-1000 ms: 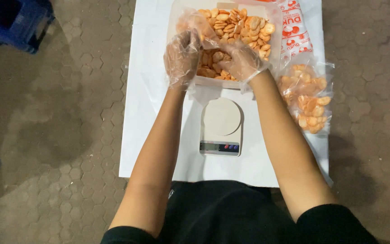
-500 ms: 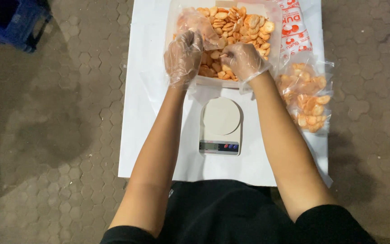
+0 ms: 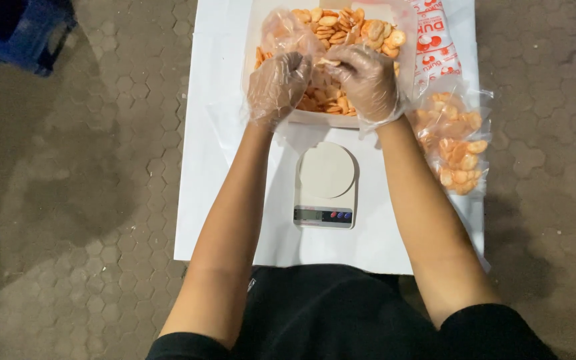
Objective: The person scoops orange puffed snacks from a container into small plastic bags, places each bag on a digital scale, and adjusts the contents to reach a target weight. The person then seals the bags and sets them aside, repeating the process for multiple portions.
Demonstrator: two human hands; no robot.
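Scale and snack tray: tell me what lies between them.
Head view: only bare white table lies between the scale and the tray. Both gloved hands, left and right, hover above the tray's near edge.

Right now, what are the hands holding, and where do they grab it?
Both gloved hands, left hand and right hand, pinch the top edge of a thin clear plastic bag over the tray of crackers.

Both bare forearms reach straight forward from the body, roughly parallel at the elbows and angling inward so the wrists end close together. The left hand [image 3: 278, 87], in a thin, clear, crinkled plastic glove, is curled with knuckles up and fingers bent under. The right hand [image 3: 367, 81] (gloved the same way) arches beside it, its fingertips pinched toward the left hand's.
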